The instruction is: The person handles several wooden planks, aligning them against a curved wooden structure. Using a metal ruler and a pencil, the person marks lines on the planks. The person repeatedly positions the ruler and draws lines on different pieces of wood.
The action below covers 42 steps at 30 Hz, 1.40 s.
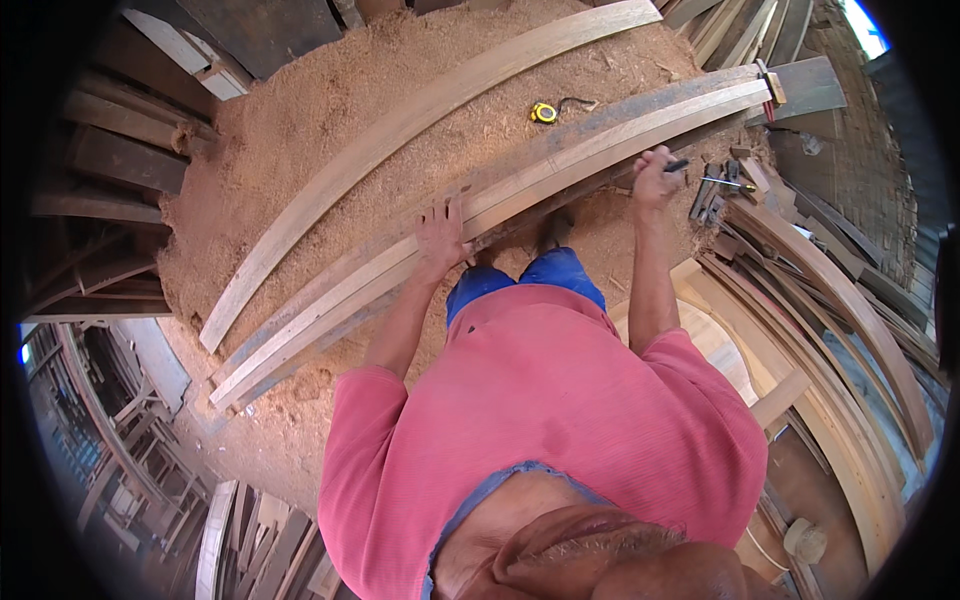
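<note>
A long pale wooden strip (560,168) runs slantwise in front of me on a darker plank (590,130). My left hand (442,238) lies on the strip left of the middle, its fingers spread toward the far side. To the right, my right hand (655,178) is closed around a small dark stick-like tool (677,165), whose exact kind I cannot make out. That hand is just on the near side of the strip; whether it touches the wood I cannot tell. At the far right end, a clamp-like fitting (768,85) sits around the strip and plank.
Beyond the strip, a broad curved board (430,105) lies on sawdust (300,150), with a yellow tape measure (543,113) between them. Dark metal tools (705,195) and a yellow-handled rod (735,185) rest near my right hand. Curved timbers (830,270) are stacked at right.
</note>
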### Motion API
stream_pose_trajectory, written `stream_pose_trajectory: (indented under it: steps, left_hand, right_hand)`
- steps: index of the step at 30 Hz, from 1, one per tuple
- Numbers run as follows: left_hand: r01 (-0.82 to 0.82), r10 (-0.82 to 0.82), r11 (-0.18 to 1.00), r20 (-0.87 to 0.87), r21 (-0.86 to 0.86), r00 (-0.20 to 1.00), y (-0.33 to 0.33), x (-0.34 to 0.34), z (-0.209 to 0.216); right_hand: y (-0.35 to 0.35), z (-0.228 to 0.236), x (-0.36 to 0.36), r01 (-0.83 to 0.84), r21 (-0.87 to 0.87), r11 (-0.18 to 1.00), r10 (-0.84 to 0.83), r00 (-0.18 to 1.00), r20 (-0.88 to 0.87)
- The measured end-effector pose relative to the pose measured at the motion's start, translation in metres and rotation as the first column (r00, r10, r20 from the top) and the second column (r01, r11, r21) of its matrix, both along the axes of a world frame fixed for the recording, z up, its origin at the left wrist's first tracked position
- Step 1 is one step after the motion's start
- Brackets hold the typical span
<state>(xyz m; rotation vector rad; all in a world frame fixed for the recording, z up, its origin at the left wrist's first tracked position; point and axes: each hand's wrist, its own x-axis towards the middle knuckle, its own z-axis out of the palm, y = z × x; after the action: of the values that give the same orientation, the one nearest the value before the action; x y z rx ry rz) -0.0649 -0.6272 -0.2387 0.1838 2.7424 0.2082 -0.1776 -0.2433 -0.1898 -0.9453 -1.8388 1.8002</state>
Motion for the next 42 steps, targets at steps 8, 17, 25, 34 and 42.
stream_pose_trajectory:
  steps: [8, 17, 25, 34, 42]
  left_hand:
    - [-0.015, 0.014, 0.999, -0.019, -0.041, 1.0, 0.001, -0.001, -0.005]
    - [-0.029, 0.032, 0.994, 0.02, -0.106, 0.999, 0.011, -0.005, 0.011]
    - [-0.018, 0.02, 0.998, 0.032, -0.068, 0.999, 0.008, -0.007, 0.004]
    - [0.219, -0.226, 0.969, 0.046, 0.118, 0.973, 0.029, -0.037, 0.011]
    - [0.399, -0.41, 0.862, -0.034, 0.312, 0.912, 0.172, -0.13, 0.017]
  right_hand:
    - [0.091, -0.016, 0.013, 0.098, -0.066, 0.993, -0.098, 0.995, -0.011]
    - [0.13, 0.016, 0.006, 0.031, 0.064, 0.997, -0.029, 0.999, -0.027]
    - [0.117, 0.022, 0.044, 0.163, -0.121, 0.979, -0.168, 0.985, -0.032]
    - [0.112, 0.062, 0.065, 0.235, 0.107, 0.966, -0.219, 0.966, -0.14]
    - [0.183, 0.051, 0.056, 0.318, 0.083, 0.944, -0.295, 0.932, -0.212]
